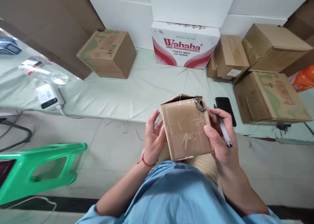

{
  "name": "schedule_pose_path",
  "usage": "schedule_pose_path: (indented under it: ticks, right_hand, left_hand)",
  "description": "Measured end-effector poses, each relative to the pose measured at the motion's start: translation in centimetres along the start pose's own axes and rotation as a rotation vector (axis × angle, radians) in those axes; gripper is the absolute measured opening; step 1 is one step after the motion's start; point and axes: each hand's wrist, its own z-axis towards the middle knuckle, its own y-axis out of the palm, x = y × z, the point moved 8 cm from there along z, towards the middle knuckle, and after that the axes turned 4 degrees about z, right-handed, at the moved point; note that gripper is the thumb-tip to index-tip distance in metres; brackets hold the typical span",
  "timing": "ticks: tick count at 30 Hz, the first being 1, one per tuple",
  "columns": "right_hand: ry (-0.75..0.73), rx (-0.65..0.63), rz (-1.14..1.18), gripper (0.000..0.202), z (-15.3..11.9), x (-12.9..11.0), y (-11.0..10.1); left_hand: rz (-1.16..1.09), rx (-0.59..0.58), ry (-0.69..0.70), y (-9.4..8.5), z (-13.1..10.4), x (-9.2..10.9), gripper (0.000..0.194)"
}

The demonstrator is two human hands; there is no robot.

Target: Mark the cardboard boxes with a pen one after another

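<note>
A small brown cardboard box (186, 129) is held over my lap, with tape on its face and a torn dark patch at its upper right corner. My right hand (222, 135) grips its right side, thumb on the face, and also holds a pen (224, 130) with a clear barrel between the fingers. Against the left side of the box rests my left hand (155, 137), its fingers apart and pointing up. Just beyond my right hand, a black phone (226, 110) lies on the cloth-covered table (122, 99).
A white Wahaba-style carton (185, 45) stands at the back. Cardboard boxes sit left (110, 54) and right (272, 96). A white charger (49, 96), a plastic bottle (46, 74) and an orange package (304, 79) are on the table. A green stool (49, 152) stands lower left.
</note>
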Motion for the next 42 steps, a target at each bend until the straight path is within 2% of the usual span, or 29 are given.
schedule_pose_path:
  ticks: [2, 3, 4, 5, 6, 7, 9, 11, 12, 14, 16, 17, 19, 21, 23, 28, 34, 42]
  right_hand:
    - [0.003, 0.031, -0.016, 0.041, -0.1, 0.2, -0.2]
    - [0.008, 0.047, -0.026, 0.041, -0.1, 0.2, -0.3]
    - [0.014, 0.062, -0.04, 0.042, -0.2, 0.3, -0.3]
    - [0.022, 0.074, -0.06, 0.043, -0.2, 0.4, -0.4]
    - [0.027, 0.086, -0.082, 0.044, -0.2, 0.5, -0.4]
    - [0.027, 0.102, -0.101, 0.043, -0.1, 0.6, -0.6]
    - [-0.016, 0.173, -0.111, 0.034, 0.2, 0.2, -1.3]
    - [-0.158, 0.293, -0.08, 0.027, 0.6, -1.3, -2.5]
    - [-0.235, 0.324, -0.063, 0.031, 0.9, -2.3, -3.0]
    - [-0.305, 0.293, -0.069, 0.048, 1.5, -4.1, -3.0]
    - [-0.264, 0.204, -0.107, 0.065, 2.4, -5.1, -2.2]
    - [-0.234, 0.17, -0.135, 0.067, 2.7, -5.4, -1.7]
    - [-0.237, 0.154, -0.2, 0.052, 3.0, -6.1, -0.8]
    - [-0.309, 0.159, -0.257, 0.029, 3.0, -6.7, 0.3]
    - [-0.385, 0.19, -0.305, 0.014, 2.9, -6.8, 1.2]
    - [-0.437, 0.225, -0.403, 0.004, 2.1, -6.3, 2.1]
    - [-0.415, 0.234, -0.552, 0.004, 1.4, -6.4, 2.2]
    - [-0.357, 0.183, -0.692, 0.005, 2.0, -6.4, 2.8]
  left_hand:
    - [0.151, 0.021, 0.274, -0.6, -0.8, 5.0, 0.059]
    - [0.232, -0.014, 0.449, -0.3, -1.4, 7.7, 0.061]
    - [0.325, -0.108, 0.608, 0.6, -2.1, 10.0, 0.061]
    - [0.434, -0.242, 0.707, 1.9, -2.7, 11.4, 0.063]
    - [0.557, -0.38, 0.757, 3.4, -3.1, 12.1, 0.063]
    - [0.656, -0.441, 0.814, 4.4, -3.4, 12.5, 0.059]
    - [0.82, -0.457, 0.874, 5.8, -3.6, 12.7, 0.045]
    - [0.884, -0.408, 0.89, 6.4, -3.7, 12.4, 0.037]
    - [0.886, -0.39, 0.885, 6.6, -3.8, 12.2, 0.037]
    - [0.871, -0.369, 0.873, 6.6, -4.1, 11.8, 0.037]
    - [0.862, -0.354, 0.869, 6.4, -4.4, 11.7, 0.037]
    - [0.858, -0.348, 0.869, 6.4, -4.6, 11.7, 0.038]
    - [0.856, -0.339, 0.877, 6.2, -4.9, 11.7, 0.038]
    - [0.869, -0.339, 0.889, 6.2, -5.2, 11.6, 0.04]
    - [0.885, -0.341, 0.899, 6.2, -5.5, 11.5, 0.044]
    - [0.861, -0.318, 0.9, 5.9, -5.9, 11.1, 0.042]
    - [0.828, -0.321, 0.9, 5.8, -6.0, 10.8, 0.04]
    - [0.821, -0.304, 0.899, 5.7, -5.9, 10.7, 0.042]
